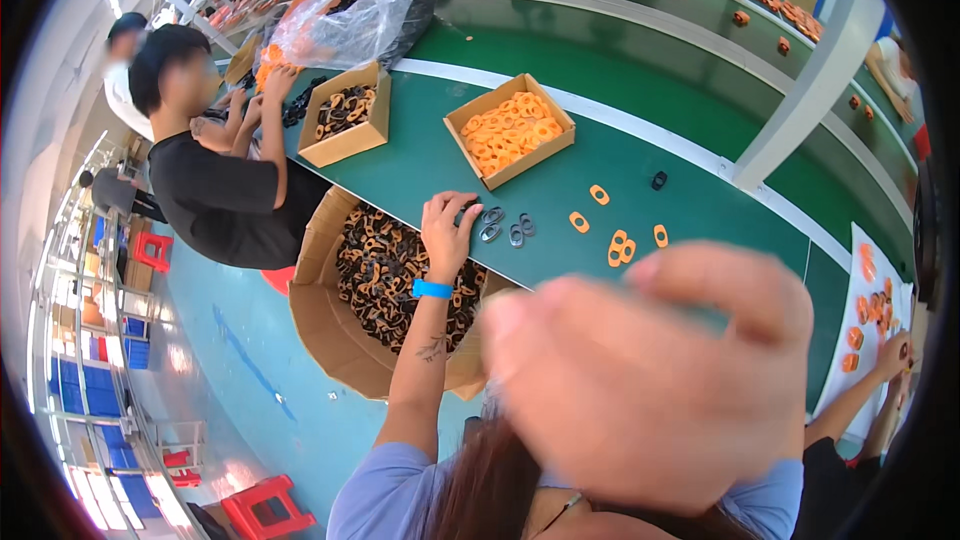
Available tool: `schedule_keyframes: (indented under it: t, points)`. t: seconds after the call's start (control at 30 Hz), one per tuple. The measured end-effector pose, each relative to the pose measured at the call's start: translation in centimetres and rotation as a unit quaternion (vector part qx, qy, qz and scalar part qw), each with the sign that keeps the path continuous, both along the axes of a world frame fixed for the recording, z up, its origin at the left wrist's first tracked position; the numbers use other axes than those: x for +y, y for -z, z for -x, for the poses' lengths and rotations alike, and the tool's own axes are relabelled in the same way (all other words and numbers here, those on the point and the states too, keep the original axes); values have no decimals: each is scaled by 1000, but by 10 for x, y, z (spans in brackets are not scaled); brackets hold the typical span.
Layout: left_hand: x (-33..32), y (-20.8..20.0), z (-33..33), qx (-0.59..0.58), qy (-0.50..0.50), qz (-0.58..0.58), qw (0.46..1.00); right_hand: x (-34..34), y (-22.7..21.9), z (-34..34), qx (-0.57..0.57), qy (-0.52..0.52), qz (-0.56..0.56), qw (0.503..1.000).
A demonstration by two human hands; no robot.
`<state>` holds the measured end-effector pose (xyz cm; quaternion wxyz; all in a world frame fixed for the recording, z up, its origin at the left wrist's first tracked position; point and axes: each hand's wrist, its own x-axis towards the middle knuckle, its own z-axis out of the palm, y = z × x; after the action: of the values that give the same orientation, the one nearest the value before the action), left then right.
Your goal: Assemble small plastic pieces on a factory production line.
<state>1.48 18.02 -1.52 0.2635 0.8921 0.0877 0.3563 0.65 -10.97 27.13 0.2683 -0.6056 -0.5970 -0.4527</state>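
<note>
- Right hand (650,370): blurred, close to the camera; its grip cannot be told.
- Left hand (448,225): curled at the near edge of the green tabletop (425,155); whether it pinches anything, I cannot tell.
- Glossy dark-grey oval rings (490,230): grouped just beside it.
- Flat orange oval rings (621,245): scattered rightward, green surface between.
- Open brown cardboard box (530,162): beyond, near the white strip (640,127).

Blurred right hand (660,370), co-worker (835,495) at right cut off
</note>
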Motion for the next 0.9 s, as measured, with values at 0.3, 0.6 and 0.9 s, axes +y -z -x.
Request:
schedule_keyframes:
  t: [0.3, 0.6, 0.9]
  points:
    - [-8, -11, -1, 37, 4, -11, 999, -49, 137, -62, 282, 86, 161, 942]
    - [-5, -12, 2, 49, -6, -14, 999, -85, 200, -63, 458, 177, 103, 865]
    - [-58, -44, 12, -19, 26, 4, 999, -89, 221, -63, 422, 308, 119, 844]
